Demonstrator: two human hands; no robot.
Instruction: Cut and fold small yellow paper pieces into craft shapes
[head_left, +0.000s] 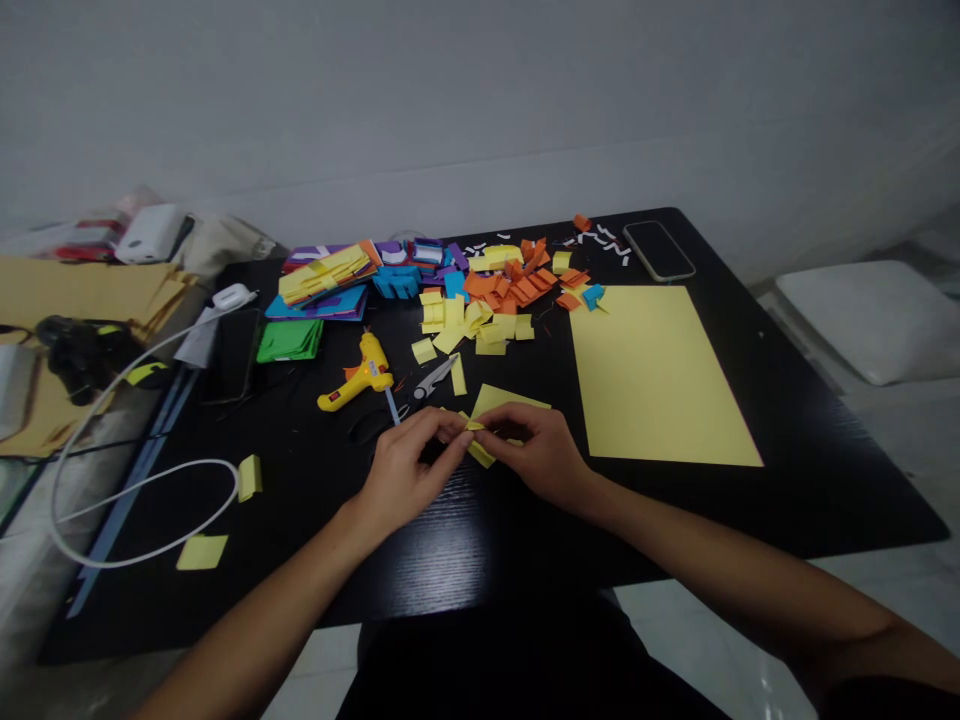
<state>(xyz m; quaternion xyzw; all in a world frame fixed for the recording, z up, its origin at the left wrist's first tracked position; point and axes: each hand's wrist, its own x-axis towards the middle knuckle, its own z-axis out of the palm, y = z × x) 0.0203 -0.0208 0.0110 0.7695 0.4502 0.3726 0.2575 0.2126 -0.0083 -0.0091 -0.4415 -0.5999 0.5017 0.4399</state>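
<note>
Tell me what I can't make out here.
Head view: full shape of the yellow paper piece, partly covered by the left hand and right hand.
Head view: marking on the hot glue gun, too small to read.
Head view: handle outline of the scissors, lost against the black table.
Head view: rest of the white object, cut off by the left edge.

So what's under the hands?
Yellow scraps show beneath the fingertips of the left hand and right hand, on the black table. A bigger yellow piece sticks out past the right hand. What's beneath the palms is covered, so I can't tell.
</note>
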